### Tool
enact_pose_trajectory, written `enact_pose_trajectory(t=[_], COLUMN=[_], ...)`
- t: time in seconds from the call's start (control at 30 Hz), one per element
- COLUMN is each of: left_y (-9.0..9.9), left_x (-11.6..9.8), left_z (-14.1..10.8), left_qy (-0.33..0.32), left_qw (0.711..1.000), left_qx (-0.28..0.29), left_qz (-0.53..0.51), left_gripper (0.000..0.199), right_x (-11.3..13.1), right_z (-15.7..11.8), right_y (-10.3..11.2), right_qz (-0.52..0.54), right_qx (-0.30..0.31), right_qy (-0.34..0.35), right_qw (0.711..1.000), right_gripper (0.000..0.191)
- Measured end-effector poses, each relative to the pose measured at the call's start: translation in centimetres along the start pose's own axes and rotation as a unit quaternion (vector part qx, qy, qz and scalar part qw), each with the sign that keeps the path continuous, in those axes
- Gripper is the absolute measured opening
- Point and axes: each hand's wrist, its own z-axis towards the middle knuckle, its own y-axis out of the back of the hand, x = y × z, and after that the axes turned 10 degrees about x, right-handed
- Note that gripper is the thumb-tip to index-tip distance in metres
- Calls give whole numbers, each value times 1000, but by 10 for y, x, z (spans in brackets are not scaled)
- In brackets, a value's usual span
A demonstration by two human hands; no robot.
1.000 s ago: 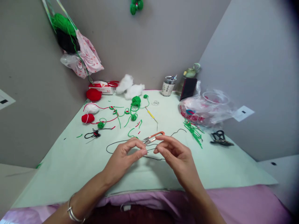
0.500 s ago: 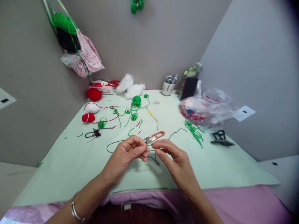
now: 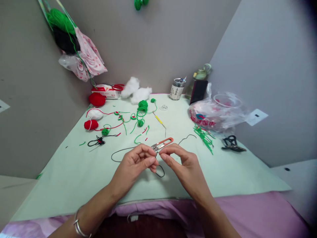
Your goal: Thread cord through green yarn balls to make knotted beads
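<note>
My left hand is closed, thumb against curled fingers, pinching a thin black cord that loops out below the fingertips and lies across the table to both sides. Close beside it, my right hand has thumb and index finger together on a bit of the same cord at the left fingertips. The exact spot of the grip is too small to make out. Orange-handled thread snips lie just beyond the fingertips. Farther back rests a yellow-handled crochet hook.
Green yarn balls, red yarn, white stuffing and a black cord bundle lie left and back. On the right are green yarn scraps, a plastic bag, a black claw clip, a phone and a pen can.
My right hand has come closer to the left, its thumb and index finger closing together. The cord loop below the hands has changed shape. The view has shifted slightly.
</note>
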Motion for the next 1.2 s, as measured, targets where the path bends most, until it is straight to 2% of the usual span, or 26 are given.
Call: enact_pose_trajectory(t=[0.27,0.63,0.87,1.2], left_y=[-5,-5,-1,0], left_x=[-2,1,8,5], left_z=[1,3,5,3], left_qy=[-2,11,21,32], left_qw=[1000,997,1000,998], left_qx=[0,-10,-14,-3], left_qz=[30,69,-17,52], left_gripper=[12,14,11,19], right_x=[2,-1,-2,-2], right_z=[1,-2,0,0], right_y=[-5,-16,-14,-10], right_qz=[-5,-93,-24,-44], right_qx=[10,9,-6,14], right_qy=[2,26,9,17], right_qw=[1000,995,1000,999], right_gripper=[9,13,12,9])
